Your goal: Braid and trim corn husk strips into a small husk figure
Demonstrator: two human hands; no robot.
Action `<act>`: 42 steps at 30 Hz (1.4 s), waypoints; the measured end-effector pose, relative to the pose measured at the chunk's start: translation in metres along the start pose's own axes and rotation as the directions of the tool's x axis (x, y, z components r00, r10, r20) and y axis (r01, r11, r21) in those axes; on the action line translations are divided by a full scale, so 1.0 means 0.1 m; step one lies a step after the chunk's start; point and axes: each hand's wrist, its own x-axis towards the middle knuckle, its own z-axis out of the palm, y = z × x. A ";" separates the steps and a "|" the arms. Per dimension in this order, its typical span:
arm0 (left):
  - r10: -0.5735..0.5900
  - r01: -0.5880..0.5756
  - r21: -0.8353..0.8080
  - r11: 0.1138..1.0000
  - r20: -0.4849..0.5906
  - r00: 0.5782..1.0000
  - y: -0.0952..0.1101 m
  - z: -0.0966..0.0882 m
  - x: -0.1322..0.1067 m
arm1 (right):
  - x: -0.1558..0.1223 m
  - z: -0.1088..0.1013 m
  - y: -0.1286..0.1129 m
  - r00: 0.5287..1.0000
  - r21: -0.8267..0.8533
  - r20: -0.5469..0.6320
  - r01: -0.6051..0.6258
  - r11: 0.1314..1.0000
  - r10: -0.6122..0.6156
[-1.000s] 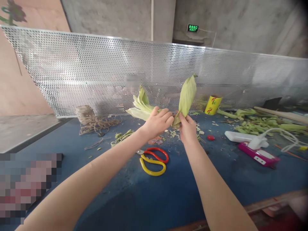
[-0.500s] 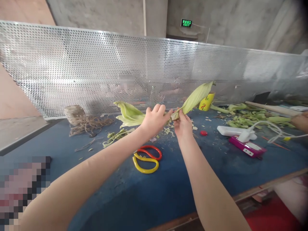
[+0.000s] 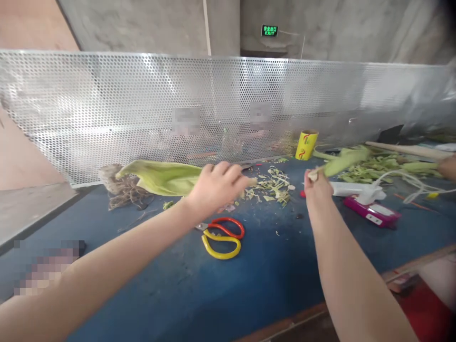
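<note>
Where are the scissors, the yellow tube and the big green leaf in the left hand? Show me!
Scissors (image 3: 221, 256): head view, on the bottom of the yellow handle.
Yellow tube (image 3: 306, 145): head view, on the middle of its side.
Green leaf (image 3: 167, 177): head view, on its broad middle.

The perforated metal panel looked shiny, the scissors' handles glossy plastic, the left-of-centre husk smooth, the upper wall matt concrete.

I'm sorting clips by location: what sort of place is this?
Probably an indoor workshop: a lit exit sign, a perforated metal screen, and scissors and leafy scraps on a blue table.
</note>
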 end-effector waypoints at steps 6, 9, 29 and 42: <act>0.090 -0.086 -0.125 0.988 0.032 0.995 -0.26 0.28 0.14 | -0.14 0.30 -0.06 0.898 0.422 0.299 -0.427 0.800 0.321; 0.125 -0.117 -0.194 0.974 0.027 0.992 -0.29 0.60 0.33 | -0.29 0.38 -0.04 0.840 0.467 0.422 -0.525 0.712 0.341; -0.274 0.613 -0.788 -0.056 0.602 0.750 0.06 0.36 -0.30 | -0.98 0.39 -0.55 0.568 0.330 0.819 -0.573 0.750 0.073; -0.368 0.574 -0.632 -0.521 0.773 0.516 -0.01 -0.09 -0.99 | -1.32 0.39 -0.63 0.432 0.178 0.895 -0.574 0.799 0.111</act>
